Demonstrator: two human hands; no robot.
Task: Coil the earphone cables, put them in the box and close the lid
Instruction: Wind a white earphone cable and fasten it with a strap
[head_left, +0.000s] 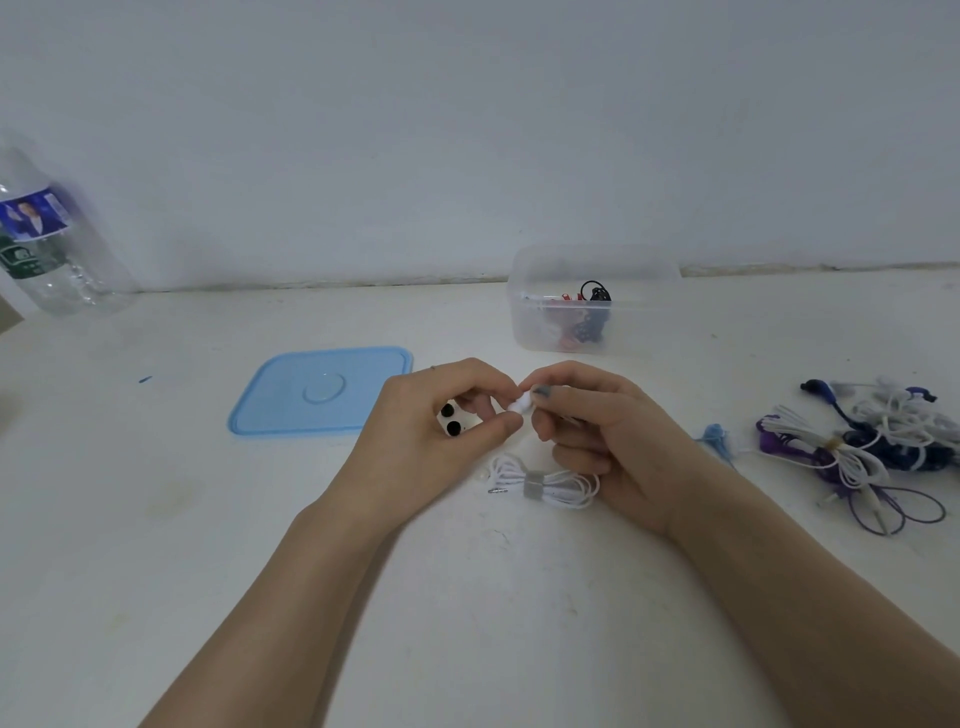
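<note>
Both hands are up over the middle of the table (156, 519), fingertips nearly meeting. Left hand (436, 421) is curled round a small white piece w/ two black dots (451, 420), thumb and fingers closed on it. Right hand (597, 431) pinches a small white earbud (521, 404) btwn thumb and forefinger, right at the left hand's fingertips; painted nail showing. Can't tell if the two white bits are joined.

Just below the hands, on the table, lies a white earphone cable (545, 480), already coiled and cinched w/ a grey strap in the middle, jack poking out to the left. It sits beside the right hand's heel.

Clear plastic box (592, 332) stands further back, centre-right, near the wall, open on top; a few coiled sets inside, black and red among them. Its blue lid (322, 389) lies flat on the table, left of the hands, well apart from the box.

Far right: a tangled heap of purple, blue and white earphones (872, 441), not coiled. A small light-blue bit (716, 436) lies btwn that heap and the right hand. Back left corner, a clear plastic bottle (52, 249) w/ a blue label, tilted.
</note>
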